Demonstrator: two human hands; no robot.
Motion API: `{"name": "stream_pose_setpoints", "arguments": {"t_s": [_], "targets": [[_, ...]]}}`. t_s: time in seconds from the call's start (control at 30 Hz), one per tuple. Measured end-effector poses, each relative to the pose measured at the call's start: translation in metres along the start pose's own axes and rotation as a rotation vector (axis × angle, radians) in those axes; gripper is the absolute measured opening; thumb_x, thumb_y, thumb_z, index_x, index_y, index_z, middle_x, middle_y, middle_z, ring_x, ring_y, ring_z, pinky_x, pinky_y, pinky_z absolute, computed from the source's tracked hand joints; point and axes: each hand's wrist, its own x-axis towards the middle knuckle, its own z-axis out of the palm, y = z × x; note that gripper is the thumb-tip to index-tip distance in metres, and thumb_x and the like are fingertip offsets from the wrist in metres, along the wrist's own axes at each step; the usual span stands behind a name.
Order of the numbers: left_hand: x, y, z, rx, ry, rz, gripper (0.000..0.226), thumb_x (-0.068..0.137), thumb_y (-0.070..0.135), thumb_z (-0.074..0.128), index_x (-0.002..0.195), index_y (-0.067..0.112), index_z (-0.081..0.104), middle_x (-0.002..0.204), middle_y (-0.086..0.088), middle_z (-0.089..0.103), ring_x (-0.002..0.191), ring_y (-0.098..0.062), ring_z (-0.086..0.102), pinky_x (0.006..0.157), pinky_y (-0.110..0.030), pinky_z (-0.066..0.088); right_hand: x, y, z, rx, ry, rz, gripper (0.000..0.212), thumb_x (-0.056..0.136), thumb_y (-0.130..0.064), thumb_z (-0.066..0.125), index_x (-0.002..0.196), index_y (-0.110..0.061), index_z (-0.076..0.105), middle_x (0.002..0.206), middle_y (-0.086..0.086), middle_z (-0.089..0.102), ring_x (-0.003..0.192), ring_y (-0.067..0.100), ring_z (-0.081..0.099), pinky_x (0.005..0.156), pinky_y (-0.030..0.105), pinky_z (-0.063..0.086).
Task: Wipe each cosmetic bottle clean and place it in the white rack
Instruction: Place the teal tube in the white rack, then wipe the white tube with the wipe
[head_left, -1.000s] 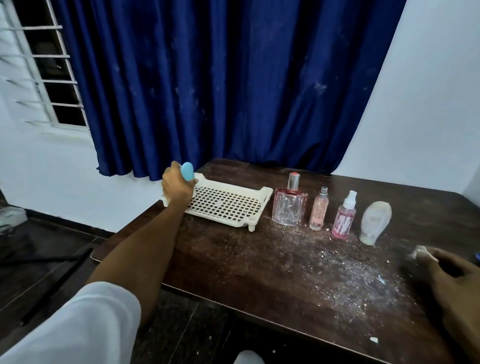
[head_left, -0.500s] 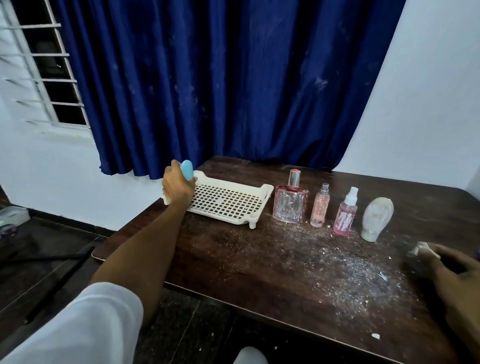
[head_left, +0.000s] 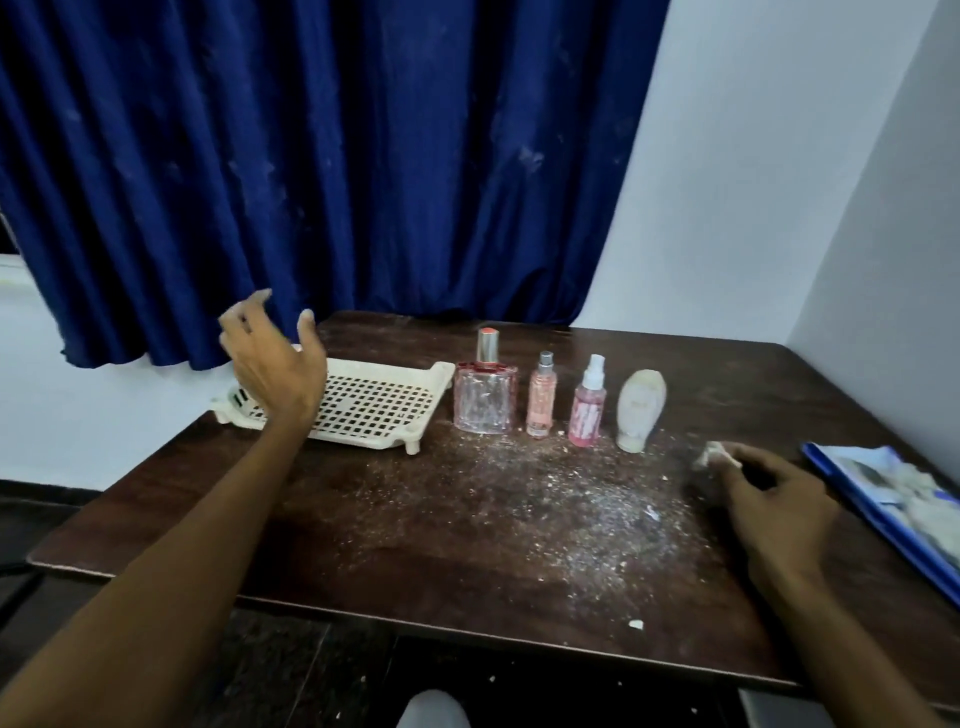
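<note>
The white rack (head_left: 374, 402) lies at the table's back left. My left hand (head_left: 272, 364) hovers over its left end, fingers spread, holding nothing. To the right of the rack stand a square glass perfume bottle (head_left: 482, 400), a slim pink bottle (head_left: 541, 402), a pink spray bottle (head_left: 587, 413) and a dusty white bottle (head_left: 640, 410). My right hand (head_left: 769, 504) rests on the table at the right and pinches a small white tissue (head_left: 716, 453) at its fingertips. The light blue item I held earlier is out of sight.
White powder and crumbs cover the dark wooden table (head_left: 467, 545) in front of the bottles. A blue folder with crumpled tissue on it (head_left: 893, 504) lies at the right edge. A blue curtain (head_left: 337, 171) hangs behind the table.
My left hand has let go of the light blue item at the rack's left end, opened and lifted. The view has swung right. My right hand has stayed on the tissue.
</note>
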Motion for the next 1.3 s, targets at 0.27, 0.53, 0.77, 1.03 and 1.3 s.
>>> {"name": "stream_pose_setpoints", "arguments": {"t_s": [0.27, 0.53, 0.77, 1.03, 1.3], "targets": [[-0.077, 0.184, 0.017, -0.407, -0.608, 0.664, 0.014, 0.094, 0.027, 0.062, 0.097, 0.019, 0.074, 0.096, 0.004, 0.072, 0.091, -0.015, 0.064, 0.082, -0.04, 0.053, -0.001, 0.003, -0.009, 0.031, 0.057, 0.032, 0.014, 0.084, -0.022, 0.076, 0.097, -0.019, 0.079, 0.08, -0.012, 0.07, 0.066, -0.017, 0.058, 0.069, -0.007, 0.034], [-0.128, 0.261, 0.05, -0.068, -0.924, 0.751, 0.02, 0.094, 0.035, 0.064, 0.106, 0.027, 0.077, 0.104, 0.003, 0.075, 0.098, -0.02, 0.068, 0.079, -0.037, 0.056, 0.002, 0.006, -0.009, 0.074, 0.084, 0.072, 0.015, 0.083, -0.021, 0.077, 0.098, -0.016, 0.079, 0.079, -0.009, 0.072, 0.063, -0.022, 0.055, 0.066, -0.007, 0.033], [-0.144, 0.273, 0.06, 0.063, -1.0, 0.702, 0.018, 0.092, 0.033, 0.068, 0.102, 0.021, 0.078, 0.1, -0.005, 0.075, 0.092, -0.024, 0.069, 0.075, -0.035, 0.055, 0.003, 0.004, -0.011, 0.113, 0.089, 0.076, 0.014, 0.082, -0.019, 0.078, 0.096, -0.019, 0.08, 0.084, -0.01, 0.075, 0.074, -0.007, 0.065, 0.081, 0.011, 0.049], [-0.146, 0.28, 0.061, 0.036, -1.065, 0.666, 0.018, 0.087, 0.025, 0.076, 0.1, 0.014, 0.077, 0.101, -0.009, 0.073, 0.092, -0.026, 0.069, 0.081, -0.041, 0.058, 0.005, 0.005, -0.011, 0.132, 0.09, 0.082, 0.015, 0.082, -0.02, 0.078, 0.096, -0.022, 0.08, 0.085, -0.014, 0.075, 0.076, -0.007, 0.067, 0.082, 0.02, 0.053], [-0.148, 0.284, 0.062, -0.018, -1.127, 0.635, 0.016, 0.084, 0.022, 0.079, 0.094, 0.01, 0.073, 0.096, -0.009, 0.07, 0.088, -0.023, 0.067, 0.08, -0.042, 0.059, 0.005, 0.005, -0.012, 0.139, 0.127, 0.117, 0.01, 0.084, -0.02, 0.076, 0.093, -0.021, 0.079, 0.084, -0.013, 0.074, 0.079, 0.0, 0.067, 0.085, 0.023, 0.052]]}}
